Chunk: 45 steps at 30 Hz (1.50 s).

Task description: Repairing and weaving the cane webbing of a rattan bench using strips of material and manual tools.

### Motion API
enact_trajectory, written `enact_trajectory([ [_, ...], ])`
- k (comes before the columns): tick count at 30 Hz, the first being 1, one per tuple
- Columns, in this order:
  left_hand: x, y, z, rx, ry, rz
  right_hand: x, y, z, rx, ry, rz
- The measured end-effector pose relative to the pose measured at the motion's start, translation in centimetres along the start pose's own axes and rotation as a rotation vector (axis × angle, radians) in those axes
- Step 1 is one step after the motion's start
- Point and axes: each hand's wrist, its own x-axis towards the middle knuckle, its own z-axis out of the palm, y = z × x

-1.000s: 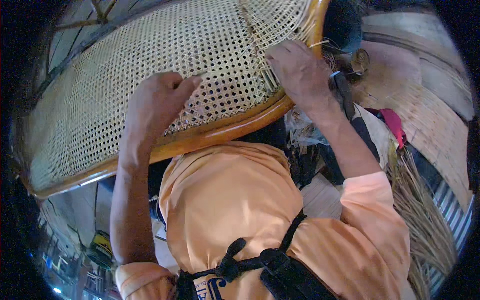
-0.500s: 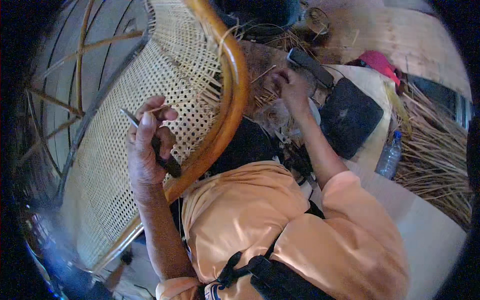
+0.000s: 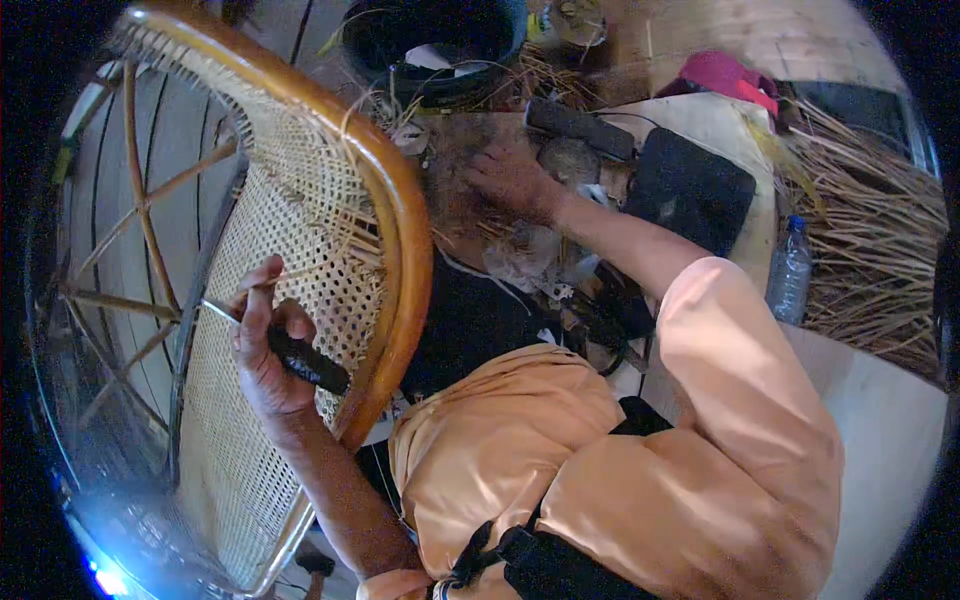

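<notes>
My left hand point(image 3: 265, 350) is closed around a tool point(image 3: 310, 365) with a thick dark handle and a slim metal blade, whose bright tip points up and left. It hovers over the woven cane panel point(image 3: 240, 400) of a chair-like piece with a glossy orange-brown curved frame point(image 3: 405, 215). Loose cane ends stick out by the frame's inner edge. Stretched out beyond the frame, my right hand point(image 3: 515, 180) is low over a brown surface littered with scraps. Its fingers are dark and blurred, so whether they hold anything does not show.
A dark tub point(image 3: 430, 50) stands at the far side. Right of my right hand lie a black oblong case point(image 3: 580, 130), a flat black pad point(image 3: 690, 190) and a red cap point(image 3: 720, 80). Farther right are a clear bottle point(image 3: 790, 270) and a heap of cane strands point(image 3: 870, 240).
My right hand has moved left across the littered surface. The left hand, still with the tool, and the cane panel have shifted left in view; more of the dark tub now shows.
</notes>
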Motion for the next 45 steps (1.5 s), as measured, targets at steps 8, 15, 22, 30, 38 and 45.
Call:
enact_trajectory([
  [8,1.1,0.4,0.4,0.064,-0.064,-0.002,2.3,-0.3,-2.5,1.200,0.947,0.531],
  [15,1.2,0.9,0.8,0.155,-0.007,-0.055,4.9,-0.7,-2.3,0.925,0.905,0.623],
  [22,0.9,0.6,1.5,0.125,0.006,-0.065,8.0,-0.7,-1.4,0.803,0.600,0.576],
  [30,1.0,0.7,1.3,0.004,0.020,-0.071,10.7,-0.1,0.4,0.326,0.479,0.381],
  [38,0.9,0.7,1.1,0.010,0.072,-0.121,11.6,1.1,1.1,0.500,0.447,0.436],
  [45,0.7,0.5,1.5,-0.014,0.037,-0.076,11.9,0.9,0.8,0.301,0.348,0.382],
])
